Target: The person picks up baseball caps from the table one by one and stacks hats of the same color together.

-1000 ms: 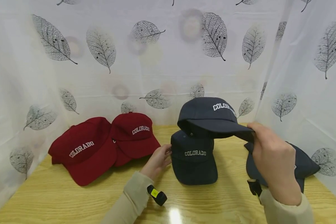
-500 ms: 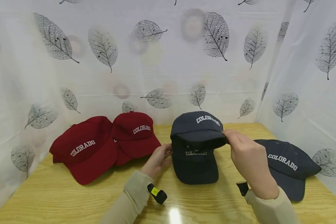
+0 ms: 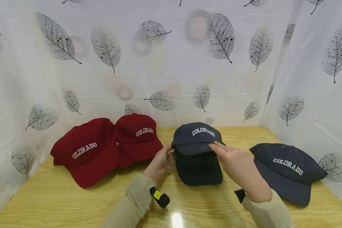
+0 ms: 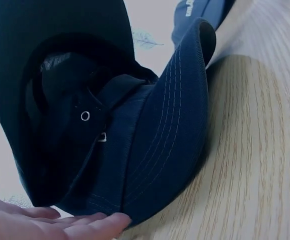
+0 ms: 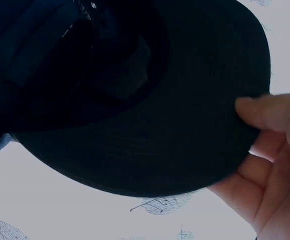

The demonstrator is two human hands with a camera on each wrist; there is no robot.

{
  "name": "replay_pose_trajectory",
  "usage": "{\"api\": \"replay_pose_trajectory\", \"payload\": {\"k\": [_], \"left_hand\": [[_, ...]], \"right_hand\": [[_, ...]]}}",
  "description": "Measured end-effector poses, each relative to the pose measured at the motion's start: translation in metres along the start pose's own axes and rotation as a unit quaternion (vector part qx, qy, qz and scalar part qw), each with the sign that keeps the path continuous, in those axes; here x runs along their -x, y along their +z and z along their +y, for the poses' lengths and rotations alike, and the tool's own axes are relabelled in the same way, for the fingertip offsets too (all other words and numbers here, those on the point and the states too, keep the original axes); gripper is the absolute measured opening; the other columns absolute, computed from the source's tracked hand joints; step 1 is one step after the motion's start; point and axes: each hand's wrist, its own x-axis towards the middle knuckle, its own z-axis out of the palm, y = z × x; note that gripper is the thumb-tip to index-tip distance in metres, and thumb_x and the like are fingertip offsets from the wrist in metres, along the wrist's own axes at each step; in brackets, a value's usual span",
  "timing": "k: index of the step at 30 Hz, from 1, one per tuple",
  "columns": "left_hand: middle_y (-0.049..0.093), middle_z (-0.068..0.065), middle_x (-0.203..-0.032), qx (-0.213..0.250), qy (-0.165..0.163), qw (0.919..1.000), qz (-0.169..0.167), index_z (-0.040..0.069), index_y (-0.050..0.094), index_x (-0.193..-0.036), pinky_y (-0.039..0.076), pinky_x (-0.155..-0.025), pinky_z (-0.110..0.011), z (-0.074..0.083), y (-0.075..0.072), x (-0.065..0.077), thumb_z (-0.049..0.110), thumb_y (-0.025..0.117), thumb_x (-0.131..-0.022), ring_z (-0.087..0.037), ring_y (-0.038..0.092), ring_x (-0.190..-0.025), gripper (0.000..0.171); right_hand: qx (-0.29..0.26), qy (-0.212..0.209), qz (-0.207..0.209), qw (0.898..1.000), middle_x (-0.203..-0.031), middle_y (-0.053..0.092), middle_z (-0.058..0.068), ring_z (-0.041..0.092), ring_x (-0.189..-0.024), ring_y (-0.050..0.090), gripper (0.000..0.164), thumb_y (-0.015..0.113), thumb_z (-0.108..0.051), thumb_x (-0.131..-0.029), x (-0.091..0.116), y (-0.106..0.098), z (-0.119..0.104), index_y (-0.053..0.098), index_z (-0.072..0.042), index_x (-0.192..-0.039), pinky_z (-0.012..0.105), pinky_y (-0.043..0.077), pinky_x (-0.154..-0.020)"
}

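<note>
Two navy caps overlap at the middle of the table, both with their brims toward me. The upper cap (image 3: 198,134) has a white COLORADO on its front. My right hand (image 3: 239,166) pinches its brim at the right, with the thumb under the brim in the right wrist view. Beneath it is the lower cap (image 3: 199,172), its brim on the table and its lettering covered. My left hand (image 3: 161,161) lies at the left side of the caps. In the left wrist view its extended fingers (image 4: 92,225) are right at the lower cap's edge, and a strap eyelet shows inside the upper cap.
Red COLORADO caps (image 3: 86,148) overlap at the left, one (image 3: 138,136) close to my left hand. Another navy cap (image 3: 288,171) lies at the right, beyond my right wrist. A white curtain with leaf prints (image 3: 174,69) encloses the back and sides of the wooden table (image 3: 82,205).
My right hand has brought the upper navy cap left and down over the lower one, hiding its lettering. The navy cap at the right has come fully into sight. The left hand has stayed put.
</note>
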Motion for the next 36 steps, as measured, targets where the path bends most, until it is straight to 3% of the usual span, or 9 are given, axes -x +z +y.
{"api": "replay_pose_trajectory", "payload": {"k": [4, 7, 11, 15, 28, 31, 36], "left_hand": [[0.047, -0.013, -0.106, -0.01, -0.022, 0.9996, 0.012, 0.006, 0.039, -0.116, 0.033, -0.072, -0.044, 0.0, 0.0, 0.0, 0.032, 0.036, -0.091, -0.028, 0.043, -0.1, 0.035], [0.04, -0.02, -0.12, -0.002, -0.037, 0.9993, 0.008, 0.004, 0.029, -0.13, 0.032, -0.082, -0.052, -0.001, -0.001, 0.0, 0.032, 0.036, -0.092, -0.032, 0.039, -0.109, 0.048], [0.021, -0.028, -0.136, 0.009, -0.052, 0.9986, 0.003, -0.001, 0.016, -0.137, 0.018, -0.09, -0.066, -0.002, -0.001, 0.0, 0.032, 0.034, -0.093, -0.039, 0.023, -0.124, 0.058], [0.016, -0.031, -0.137, 0.006, -0.059, 0.9982, 0.002, -0.001, 0.015, -0.138, 0.018, -0.089, -0.067, -0.003, 0.0, -0.001, 0.033, 0.034, -0.093, -0.042, 0.018, -0.126, 0.059], [0.006, -0.032, -0.139, -0.005, -0.07, 0.9975, -0.003, -0.005, 0.011, -0.138, 0.022, -0.087, -0.066, -0.001, 0.0, 0.002, 0.032, 0.033, -0.094, -0.043, 0.012, -0.127, 0.061], [0.007, -0.034, -0.138, -0.008, -0.069, 0.9976, -0.001, -0.005, 0.011, -0.138, 0.022, -0.087, -0.066, -0.001, 0.0, 0.003, 0.033, 0.033, -0.094, -0.044, 0.012, -0.126, 0.062], [0.007, -0.034, -0.138, -0.01, -0.068, 0.9976, 0.009, -0.006, 0.012, -0.137, 0.021, -0.087, -0.066, 0.0, 0.0, 0.003, 0.033, 0.035, -0.093, -0.045, 0.013, -0.126, 0.063]], "right_hand": [[-0.028, -0.003, -0.052, 0.998, -0.095, 0.066, 0.006, 0.018, -0.053, 0.058, 0.031, 0.067, -0.001, -0.07, -0.001, 0.004, 0.0, 0.068, -0.01, -0.099, 0.022, 0.034, -0.038], [-0.056, -0.003, -0.112, 0.992, -0.099, 0.065, 0.006, 0.015, -0.056, 0.058, 0.03, 0.067, -0.005, -0.073, -0.001, 0.007, 0.001, 0.067, -0.011, -0.102, 0.02, 0.032, -0.04], [-0.114, 0.008, -0.191, 0.975, -0.107, 0.061, 0.011, 0.004, -0.044, 0.043, 0.029, 0.064, -0.009, -0.078, 0.0, 0.011, 0.003, 0.064, -0.01, -0.107, 0.019, 0.029, -0.042], [-0.159, 0.021, -0.254, 0.954, -0.113, 0.057, 0.015, 0.001, -0.039, 0.024, 0.032, 0.059, -0.009, -0.08, 0.002, 0.019, 0.006, 0.061, -0.01, -0.112, 0.02, 0.028, -0.043], [-0.206, 0.019, -0.345, 0.916, -0.12, 0.051, 0.02, 0.004, -0.037, 0.02, 0.038, 0.053, -0.001, -0.081, 0.008, 0.038, 0.015, 0.057, -0.008, -0.118, 0.02, 0.028, -0.044], [-0.225, 0.019, -0.357, 0.906, -0.12, 0.05, 0.021, 0.005, -0.038, 0.023, 0.039, 0.053, 0.001, -0.08, 0.01, 0.042, 0.019, 0.057, -0.006, -0.119, 0.021, 0.029, -0.047], [-0.243, 0.0, -0.377, 0.894, -0.12, 0.05, 0.023, 0.016, -0.059, 0.055, 0.041, 0.054, 0.003, -0.078, 0.01, 0.05, 0.024, 0.056, -0.004, -0.118, 0.024, 0.034, -0.057]]}}
